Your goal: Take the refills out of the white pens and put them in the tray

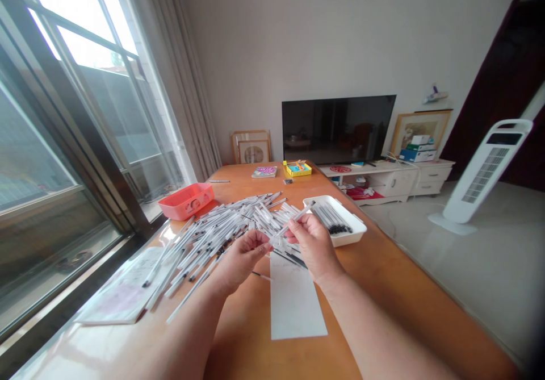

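Observation:
A clear-barrelled pen (pixel 304 212) with a dark upper end slants between my two hands above the table. My right hand (pixel 314 242) is closed on its barrel in a pinch. At the lower end, the thumb and fingers of my left hand (pixel 249 253) pinch together on the pen; whether a separate cap is there is too small to tell. Below and behind them spreads a big heap of loose pens (pixel 213 235), white or clear with black ends. Several dark, thin refills (pixel 293 257) lie at the top of a white paper sheet (pixel 298 306).
A white tray (pixel 357 229) holding black-tipped pens stands right of my hands. To the left are a red-orange basket (pixel 186 200) and a paper booklet (pixel 114 289) partly under pens. A yellow box (pixel 298 168) and a small book (pixel 264 171) lie at the table's far end.

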Action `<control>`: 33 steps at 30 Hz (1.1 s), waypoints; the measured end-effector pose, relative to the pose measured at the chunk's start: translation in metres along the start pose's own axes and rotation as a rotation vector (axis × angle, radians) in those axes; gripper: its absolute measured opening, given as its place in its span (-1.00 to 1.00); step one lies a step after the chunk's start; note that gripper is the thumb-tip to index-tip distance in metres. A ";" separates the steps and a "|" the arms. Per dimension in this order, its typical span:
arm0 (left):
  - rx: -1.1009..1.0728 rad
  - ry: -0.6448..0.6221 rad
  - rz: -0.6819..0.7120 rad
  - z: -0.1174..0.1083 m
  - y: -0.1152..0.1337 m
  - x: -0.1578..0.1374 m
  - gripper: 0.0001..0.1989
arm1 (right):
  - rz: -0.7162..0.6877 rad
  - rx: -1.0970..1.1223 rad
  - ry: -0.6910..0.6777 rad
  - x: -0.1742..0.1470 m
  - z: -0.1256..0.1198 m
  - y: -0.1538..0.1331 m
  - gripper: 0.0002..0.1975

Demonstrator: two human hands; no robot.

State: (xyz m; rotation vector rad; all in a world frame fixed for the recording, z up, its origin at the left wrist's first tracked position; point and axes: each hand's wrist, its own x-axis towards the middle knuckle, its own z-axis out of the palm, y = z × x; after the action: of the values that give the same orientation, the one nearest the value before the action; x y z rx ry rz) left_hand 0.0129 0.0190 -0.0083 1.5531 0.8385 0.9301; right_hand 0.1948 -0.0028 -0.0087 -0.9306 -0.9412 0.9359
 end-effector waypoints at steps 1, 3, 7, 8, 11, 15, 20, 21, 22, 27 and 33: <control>-0.004 0.003 -0.008 0.001 0.001 0.000 -0.74 | 0.004 -0.006 -0.009 -0.001 0.000 0.001 -0.60; -0.006 0.015 -0.021 0.002 0.003 0.000 -0.74 | 0.011 -0.021 -0.030 -0.002 0.001 0.002 -0.59; -0.020 0.032 -0.057 0.003 0.005 -0.001 -0.74 | 0.013 -0.038 -0.057 -0.002 0.002 0.007 -0.59; -0.033 0.029 -0.069 0.003 0.005 -0.001 -0.74 | 0.014 -0.040 -0.057 -0.002 0.002 0.008 -0.59; -0.077 -0.002 -0.077 0.002 0.005 -0.002 -0.73 | 0.021 -0.053 -0.057 -0.002 0.002 0.008 -0.61; -0.088 -0.020 -0.072 0.001 0.004 -0.002 -0.71 | 0.031 -0.067 -0.070 -0.003 0.003 0.005 -0.64; -0.088 -0.001 -0.056 0.001 0.003 -0.004 -0.71 | 0.052 -0.028 -0.079 -0.005 0.003 0.003 -0.66; -0.084 0.000 -0.052 0.001 0.003 -0.004 -0.71 | 0.056 -0.016 -0.081 -0.005 0.003 0.003 -0.66; -0.082 0.001 -0.046 0.001 0.003 -0.005 -0.71 | 0.062 -0.007 -0.085 -0.005 0.003 0.003 -0.65; -0.106 0.004 -0.041 0.002 0.004 -0.007 -0.71 | 0.118 0.022 -0.124 -0.006 0.003 0.001 -0.65; -0.119 0.000 -0.039 0.003 0.007 -0.009 -0.69 | 0.172 0.049 -0.143 -0.004 0.001 0.000 -0.64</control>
State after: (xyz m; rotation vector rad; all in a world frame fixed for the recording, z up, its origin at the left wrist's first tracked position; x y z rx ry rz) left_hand 0.0119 0.0081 -0.0032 1.4300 0.7958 0.9350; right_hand 0.1926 -0.0066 -0.0099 -0.9230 -0.9650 1.1788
